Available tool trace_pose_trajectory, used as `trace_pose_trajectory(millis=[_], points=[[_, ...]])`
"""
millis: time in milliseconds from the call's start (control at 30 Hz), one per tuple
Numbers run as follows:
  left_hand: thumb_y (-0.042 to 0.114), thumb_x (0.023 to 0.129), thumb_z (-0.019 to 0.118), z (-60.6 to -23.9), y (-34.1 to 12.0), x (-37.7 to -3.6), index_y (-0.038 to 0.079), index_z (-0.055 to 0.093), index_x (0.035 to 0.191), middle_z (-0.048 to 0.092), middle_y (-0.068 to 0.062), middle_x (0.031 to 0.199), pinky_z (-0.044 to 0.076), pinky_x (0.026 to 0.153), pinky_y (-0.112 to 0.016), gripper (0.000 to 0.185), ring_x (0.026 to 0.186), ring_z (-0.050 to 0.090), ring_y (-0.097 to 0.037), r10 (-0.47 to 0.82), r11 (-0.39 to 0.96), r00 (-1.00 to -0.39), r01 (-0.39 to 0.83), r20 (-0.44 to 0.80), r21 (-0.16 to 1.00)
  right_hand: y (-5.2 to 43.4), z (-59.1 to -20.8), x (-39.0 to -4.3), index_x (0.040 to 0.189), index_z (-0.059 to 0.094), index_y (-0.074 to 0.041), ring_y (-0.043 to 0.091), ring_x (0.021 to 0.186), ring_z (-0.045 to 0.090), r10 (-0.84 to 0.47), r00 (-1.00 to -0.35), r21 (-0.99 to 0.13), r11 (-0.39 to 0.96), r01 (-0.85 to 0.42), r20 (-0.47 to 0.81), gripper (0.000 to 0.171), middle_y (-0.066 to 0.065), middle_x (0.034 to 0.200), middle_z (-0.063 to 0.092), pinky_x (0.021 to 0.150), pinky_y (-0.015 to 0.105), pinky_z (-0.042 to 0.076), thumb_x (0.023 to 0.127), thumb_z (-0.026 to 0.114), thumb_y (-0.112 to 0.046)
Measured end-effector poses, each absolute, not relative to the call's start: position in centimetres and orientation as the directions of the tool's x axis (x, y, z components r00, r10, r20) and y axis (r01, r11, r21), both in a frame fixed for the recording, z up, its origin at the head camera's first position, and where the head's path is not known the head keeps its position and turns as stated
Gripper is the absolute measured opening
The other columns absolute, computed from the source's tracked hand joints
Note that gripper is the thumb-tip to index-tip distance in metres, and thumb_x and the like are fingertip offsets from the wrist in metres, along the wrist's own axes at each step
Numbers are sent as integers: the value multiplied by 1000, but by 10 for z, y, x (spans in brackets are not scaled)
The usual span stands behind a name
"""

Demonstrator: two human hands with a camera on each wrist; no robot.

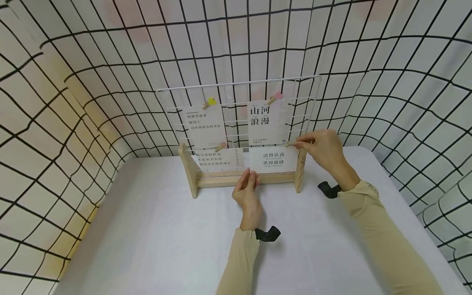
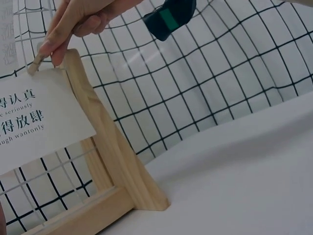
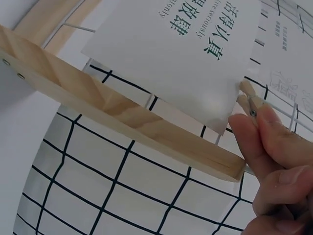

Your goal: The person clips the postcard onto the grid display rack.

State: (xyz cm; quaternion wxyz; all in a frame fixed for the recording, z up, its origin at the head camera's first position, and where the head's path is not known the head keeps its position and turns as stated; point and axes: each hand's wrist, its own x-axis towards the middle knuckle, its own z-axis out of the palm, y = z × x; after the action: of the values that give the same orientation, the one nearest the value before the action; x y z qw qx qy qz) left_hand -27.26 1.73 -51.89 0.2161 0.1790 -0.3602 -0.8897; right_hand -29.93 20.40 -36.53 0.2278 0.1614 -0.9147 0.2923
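Observation:
My right hand pinches a small wooden clothespin between thumb and fingers. The clothespin's tip is at the top right edge of a white card with printed lettering. With its fingertips at the card's lower left corner, my left hand holds the card against a white wire grid. In the left wrist view the card hangs slightly tilted beside the wooden side post. The left hand's fingers are almost wholly outside that view.
The grid stands in a wooden base on a white-covered table. Other cards hang there, held by a yellow heart clip, a pink heart clip and another pink-topped clip. Black wire mesh surrounds the table.

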Motion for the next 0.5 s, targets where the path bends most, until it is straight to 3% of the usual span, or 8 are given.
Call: trace_pose_trajectory(millis=[500], points=[[-1,85,81,-519,17,-278,-5,76,111,80,-4,88,62,70,-25,26,76,78,-13,-503,-648,-851,258,-149,716,201,-352,-303,96,82,0,32,79,77,-216,-884,-460,789,-409,416,13,17,92,80,57,20,45,88,82,-10]])
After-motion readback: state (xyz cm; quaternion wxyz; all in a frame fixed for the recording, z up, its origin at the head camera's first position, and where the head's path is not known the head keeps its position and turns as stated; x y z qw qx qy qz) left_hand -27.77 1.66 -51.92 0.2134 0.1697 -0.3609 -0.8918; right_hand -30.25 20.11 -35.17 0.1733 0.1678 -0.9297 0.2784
